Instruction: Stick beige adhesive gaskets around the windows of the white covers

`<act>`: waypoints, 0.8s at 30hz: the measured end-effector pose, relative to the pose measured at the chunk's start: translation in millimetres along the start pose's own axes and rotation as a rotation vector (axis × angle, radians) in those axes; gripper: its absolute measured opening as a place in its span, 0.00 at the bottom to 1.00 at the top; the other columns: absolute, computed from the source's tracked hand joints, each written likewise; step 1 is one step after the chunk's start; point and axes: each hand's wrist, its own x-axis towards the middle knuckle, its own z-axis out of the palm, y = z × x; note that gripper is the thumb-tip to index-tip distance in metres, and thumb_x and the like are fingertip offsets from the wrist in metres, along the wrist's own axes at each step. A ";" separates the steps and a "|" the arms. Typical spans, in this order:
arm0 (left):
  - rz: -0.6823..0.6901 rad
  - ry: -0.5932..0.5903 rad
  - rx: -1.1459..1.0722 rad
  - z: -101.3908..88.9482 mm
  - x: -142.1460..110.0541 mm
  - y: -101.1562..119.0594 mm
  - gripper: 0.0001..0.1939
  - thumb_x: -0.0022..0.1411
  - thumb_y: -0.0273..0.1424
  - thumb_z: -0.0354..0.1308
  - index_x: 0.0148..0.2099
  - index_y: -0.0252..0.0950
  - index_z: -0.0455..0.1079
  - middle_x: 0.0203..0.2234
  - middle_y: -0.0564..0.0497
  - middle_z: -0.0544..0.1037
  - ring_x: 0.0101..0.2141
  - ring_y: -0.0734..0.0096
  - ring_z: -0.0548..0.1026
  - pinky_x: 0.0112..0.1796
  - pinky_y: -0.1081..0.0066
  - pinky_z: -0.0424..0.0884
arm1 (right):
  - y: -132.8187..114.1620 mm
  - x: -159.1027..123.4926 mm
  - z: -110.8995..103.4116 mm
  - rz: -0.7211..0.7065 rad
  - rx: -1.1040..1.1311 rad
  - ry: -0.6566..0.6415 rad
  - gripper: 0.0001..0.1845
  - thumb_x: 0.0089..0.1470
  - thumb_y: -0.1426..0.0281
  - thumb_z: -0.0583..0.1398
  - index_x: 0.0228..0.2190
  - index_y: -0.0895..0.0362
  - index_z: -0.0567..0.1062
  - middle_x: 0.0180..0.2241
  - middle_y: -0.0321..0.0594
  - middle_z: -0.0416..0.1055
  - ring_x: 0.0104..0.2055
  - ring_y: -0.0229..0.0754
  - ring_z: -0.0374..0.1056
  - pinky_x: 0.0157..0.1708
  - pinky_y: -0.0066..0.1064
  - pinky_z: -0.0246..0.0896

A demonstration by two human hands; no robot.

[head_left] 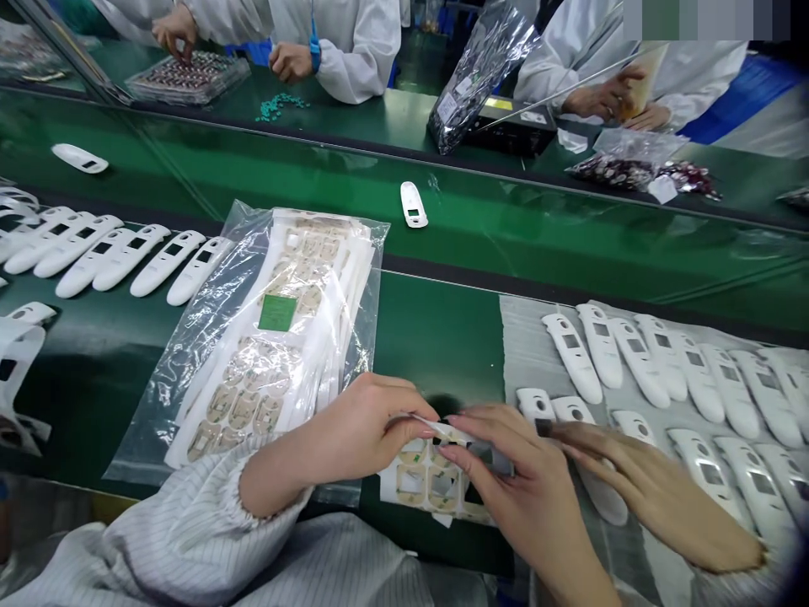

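Green table [436, 337]: left hand [354, 426] and right hand [506, 480] pinch a small peeled label [436, 428] between fingertips, just above an adhesive sheet [420, 482].

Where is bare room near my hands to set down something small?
Bare green bench lies between the clear plastic bag and the grey sheet of white casings. Bare green belt runs right of the lone white casing. It is crowded at your left hand and right hand, around the white strip, and across the casings.

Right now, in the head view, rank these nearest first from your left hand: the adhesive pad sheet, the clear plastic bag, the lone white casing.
From the left hand:
1. adhesive pad sheet: just right, below the fingertips.
2. clear plastic bag: left and ahead.
3. lone white casing: straight ahead, on the farther belt.
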 end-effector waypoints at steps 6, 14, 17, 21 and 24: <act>-0.001 0.005 -0.078 0.6 -1.6 0.3 0.07 0.64 0.27 0.60 0.43 0.32 0.78 0.27 0.51 0.78 0.24 0.76 0.74 0.26 0.77 0.68 | 0.5 -0.6 4.9 0.067 0.138 0.091 0.08 0.52 0.78 0.64 0.30 0.52 0.76 0.27 0.36 0.75 0.32 0.41 0.72 0.30 0.33 0.69; 0.040 0.082 -0.074 2.6 -1.2 0.0 0.09 0.66 0.25 0.57 0.34 0.32 0.77 0.25 0.52 0.78 0.26 0.77 0.74 0.27 0.79 0.68 | 2.8 0.8 4.9 0.073 0.274 0.110 0.10 0.48 0.78 0.67 0.28 0.50 0.78 0.25 0.33 0.77 0.34 0.44 0.74 0.35 0.38 0.72; 0.099 0.086 -0.020 4.7 -1.5 -0.6 0.10 0.68 0.26 0.55 0.34 0.33 0.75 0.25 0.52 0.78 0.27 0.76 0.74 0.29 0.77 0.68 | 2.8 0.1 4.4 0.052 0.267 0.126 0.10 0.49 0.79 0.66 0.28 0.50 0.78 0.24 0.33 0.77 0.31 0.44 0.74 0.36 0.41 0.72; 0.232 0.119 0.067 8.7 -3.0 -2.7 0.11 0.70 0.26 0.51 0.36 0.33 0.73 0.27 0.51 0.77 0.29 0.74 0.73 0.34 0.73 0.68 | 1.5 -1.8 3.4 0.012 0.233 0.118 0.11 0.50 0.81 0.64 0.29 0.51 0.77 0.24 0.33 0.76 0.29 0.42 0.73 0.38 0.44 0.72; 0.321 0.135 0.134 11.2 -5.3 -5.4 0.09 0.70 0.24 0.51 0.38 0.32 0.72 0.27 0.50 0.77 0.29 0.72 0.72 0.35 0.70 0.67 | -1.4 -3.5 2.4 -0.029 0.195 0.138 0.14 0.49 0.83 0.64 0.32 0.51 0.77 0.25 0.33 0.75 0.31 0.43 0.72 0.38 0.45 0.71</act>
